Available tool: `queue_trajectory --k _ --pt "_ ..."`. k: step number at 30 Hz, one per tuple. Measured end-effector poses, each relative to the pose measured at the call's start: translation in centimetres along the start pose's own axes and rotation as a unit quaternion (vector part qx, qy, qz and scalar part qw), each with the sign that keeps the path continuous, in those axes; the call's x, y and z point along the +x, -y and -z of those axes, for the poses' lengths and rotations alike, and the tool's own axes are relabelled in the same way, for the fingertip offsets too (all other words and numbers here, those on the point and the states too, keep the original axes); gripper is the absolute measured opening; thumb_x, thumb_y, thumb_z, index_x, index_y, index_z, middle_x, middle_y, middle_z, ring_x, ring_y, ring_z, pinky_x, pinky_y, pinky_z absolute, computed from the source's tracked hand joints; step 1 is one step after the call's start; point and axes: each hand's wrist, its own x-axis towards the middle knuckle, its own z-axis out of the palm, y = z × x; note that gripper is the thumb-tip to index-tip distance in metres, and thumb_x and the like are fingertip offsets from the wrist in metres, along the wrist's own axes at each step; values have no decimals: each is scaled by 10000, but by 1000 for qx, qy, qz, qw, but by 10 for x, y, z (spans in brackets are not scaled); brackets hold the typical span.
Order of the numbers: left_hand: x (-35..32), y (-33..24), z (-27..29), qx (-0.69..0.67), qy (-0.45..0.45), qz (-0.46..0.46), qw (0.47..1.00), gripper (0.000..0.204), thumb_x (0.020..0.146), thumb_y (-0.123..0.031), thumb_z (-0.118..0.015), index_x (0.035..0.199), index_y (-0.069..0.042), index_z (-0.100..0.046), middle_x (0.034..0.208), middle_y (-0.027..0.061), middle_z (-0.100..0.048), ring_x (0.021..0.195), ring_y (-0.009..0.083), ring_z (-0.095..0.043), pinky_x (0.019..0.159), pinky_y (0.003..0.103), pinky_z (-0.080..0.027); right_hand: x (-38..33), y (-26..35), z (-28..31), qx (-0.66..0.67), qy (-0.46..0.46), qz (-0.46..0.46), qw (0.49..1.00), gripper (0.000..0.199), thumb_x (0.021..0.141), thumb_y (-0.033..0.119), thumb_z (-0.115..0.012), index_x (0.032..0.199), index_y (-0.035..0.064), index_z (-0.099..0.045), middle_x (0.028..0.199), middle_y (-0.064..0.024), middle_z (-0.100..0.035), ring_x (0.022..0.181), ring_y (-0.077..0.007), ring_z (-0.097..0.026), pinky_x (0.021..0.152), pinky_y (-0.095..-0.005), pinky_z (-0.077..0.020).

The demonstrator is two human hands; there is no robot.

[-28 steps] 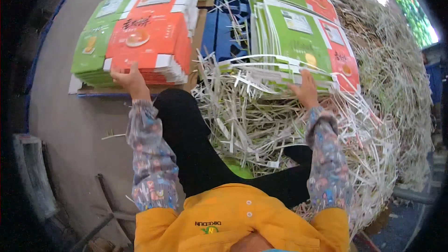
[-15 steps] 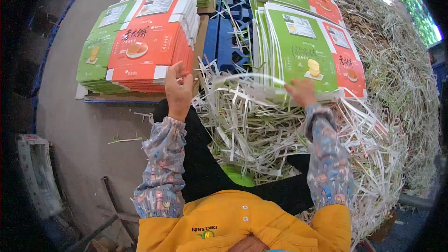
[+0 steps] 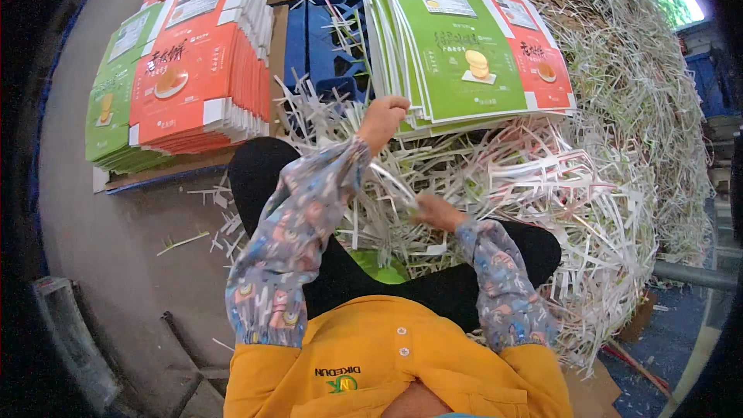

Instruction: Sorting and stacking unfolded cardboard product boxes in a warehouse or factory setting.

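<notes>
In front of me is a stack of printed green and red cardboard sheets (image 3: 495,54), its layers slightly fanned along the left edge. My left hand (image 3: 382,121) is at the stack's near-left corner, fingers closed against the sheet edges; what they pinch is hidden. Lower and to the right, over my lap, my right hand (image 3: 438,212) is closed on a pale paper strip (image 3: 393,179), somewhat blurred. The strip runs up toward my left wrist. Beneath both hands lies a thick heap of white and green paper offcut strips (image 3: 565,209).
Another stack of red and green sheets (image 3: 182,81) sits at the left on a board. Between the stacks runs a blue plastic pallet (image 3: 329,19). A large mound of shredded strips (image 3: 619,85) rises at the right. A grey bar (image 3: 693,275) juts in at the right edge.
My left hand has moved right, from the left stack to the near stack's corner. My right hand has come down toward my lap with the strip. The view has shifted right.
</notes>
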Motion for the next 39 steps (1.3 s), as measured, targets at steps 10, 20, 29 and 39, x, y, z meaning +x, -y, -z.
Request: queue_trajectory --k 10,20,29,39 --pt "26 50 -51 -22 17 100 995 275 736 -59 -472 999 0 -523 849 22 -503 747 120 -480 607 259 -412 56 23 95 557 -405 -90 719 259 829 122 -470 1037 -25 -428 855 -106 -541 713 -179 -553 617 -279 -478" --pt "17 40 -63 -139 21 156 978 253 720 -45 -516 971 -63 -515 791 -6 -469 754 110 -472 602 243 -397 84 30 102 603 -396 -113 683 110 804 91 -469 888 23 -492 825 -71 -551 708 -174 -547 596 -271 -471" --pt "12 32 -60 -225 18 182 957 348 699 -51 -517 1047 -53 -502 897 22 -546 812 139 -496 635 281 -404 76 37 109 555 -358 -146 737 184 843 173 -461 927 17 -511 874 -88 -575 789 -184 -562 667 -283 -468" --pt "13 27 -61 -221 60 162 960 405 695 -64 -509 1098 -30 -475 943 34 -550 803 132 -496 630 266 -394 84 19 117 670 -365 -123 635 213 860 202 -470 959 16 -498 862 -99 -557 774 -206 -558 652 -320 -500"
